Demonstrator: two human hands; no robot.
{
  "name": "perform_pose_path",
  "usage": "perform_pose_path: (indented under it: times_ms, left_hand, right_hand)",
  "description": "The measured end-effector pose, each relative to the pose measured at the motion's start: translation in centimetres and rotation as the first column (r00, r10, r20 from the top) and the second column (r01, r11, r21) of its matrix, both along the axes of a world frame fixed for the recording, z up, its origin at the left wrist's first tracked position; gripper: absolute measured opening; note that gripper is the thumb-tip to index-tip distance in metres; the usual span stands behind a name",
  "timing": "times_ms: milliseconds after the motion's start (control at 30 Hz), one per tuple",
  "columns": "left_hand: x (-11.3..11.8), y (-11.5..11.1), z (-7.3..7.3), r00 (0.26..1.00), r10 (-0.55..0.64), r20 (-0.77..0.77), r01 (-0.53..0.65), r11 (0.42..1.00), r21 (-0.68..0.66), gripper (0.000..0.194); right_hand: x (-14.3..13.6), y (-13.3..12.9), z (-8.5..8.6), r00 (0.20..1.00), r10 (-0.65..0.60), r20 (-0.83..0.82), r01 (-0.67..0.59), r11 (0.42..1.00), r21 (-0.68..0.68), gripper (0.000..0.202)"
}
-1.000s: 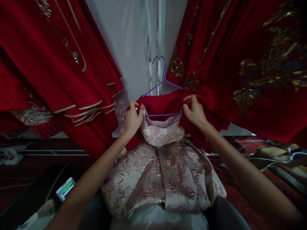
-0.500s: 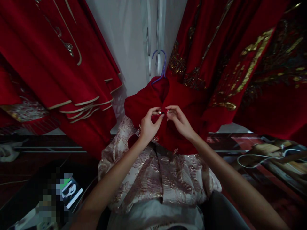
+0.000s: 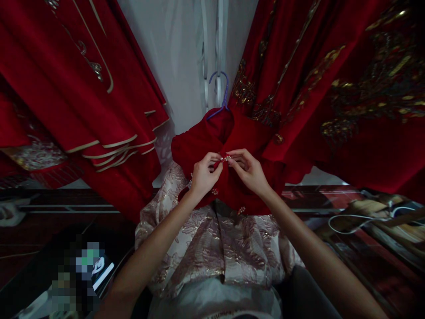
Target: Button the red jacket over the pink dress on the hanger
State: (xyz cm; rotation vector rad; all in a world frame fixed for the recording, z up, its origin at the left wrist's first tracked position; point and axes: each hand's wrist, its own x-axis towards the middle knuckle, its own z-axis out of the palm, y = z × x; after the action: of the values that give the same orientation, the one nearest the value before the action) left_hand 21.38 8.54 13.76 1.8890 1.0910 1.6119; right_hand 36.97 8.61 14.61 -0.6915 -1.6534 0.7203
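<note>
In the head view a red garment (image 3: 191, 144) with an open collar hangs on a purple hanger (image 3: 226, 91). My left hand (image 3: 203, 175) is closed in a pinch on its front edge, left of the opening. My right hand (image 3: 252, 173) pinches a small beaded fastener (image 3: 227, 158) at the same edge. The fingertips of both hands nearly meet, so the exact grip is partly hidden. More bead clusters (image 3: 241, 210) sit lower on the red cloth. Below it, a pale, shiny brocade fabric (image 3: 195, 257) spreads over my lap.
Long red garments with cream piping (image 3: 126, 110) hang at the left. Others with gold sequins (image 3: 341, 128) hang at the right. Behind is a pale wall (image 3: 166, 44). A white cable (image 3: 348, 221) loops at the right; a lit screen (image 3: 101, 272), partly blurred out, lies lower left.
My right hand has moved slightly left, bringing the fingertips closer together, and the beaded fastener now shows between them. The sequined red cloth at the right has shifted.
</note>
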Motion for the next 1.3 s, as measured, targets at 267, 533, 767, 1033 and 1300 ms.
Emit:
perform_pose_path:
  times_ms: [267,533,767,1033,1300]
  left_hand:
    - [-0.8,-0.1,1.8,0.983,-0.039,-0.179,0.055,0.995,0.081,0.012]
    - [-1.2,-0.2,3.1,0.860,0.128,-0.493,0.002,0.967,0.255,0.006]
    - [-1.4,-0.3,2.9,0.868,0.060,-0.493,0.057,0.974,0.219,0.006]
    - [-1.3,-0.7,3.1,0.851,0.078,-0.519,0.050,0.972,0.229,0.002]
    - [-1.3,-0.3,3.8,0.711,0.225,-0.666,0.058,0.925,0.374,0.009]
  right_hand:
    - [-0.3,-0.9,1.0,0.980,-0.186,0.074,0.177,0.977,0.118,0.021]
    - [-1.1,-1.0,0.2,0.955,-0.296,-0.034,0.298,0.948,0.114,0.020]
    - [-0.5,-1.0,0.0,0.982,-0.177,-0.064,0.180,0.983,0.031,0.029]
    - [-0.3,-0.6,0.0,0.990,-0.097,-0.101,0.096,0.995,-0.018,0.031]
    - [0.1,-0.4,0.2,0.993,-0.068,-0.101,0.064,0.997,-0.039,0.034]
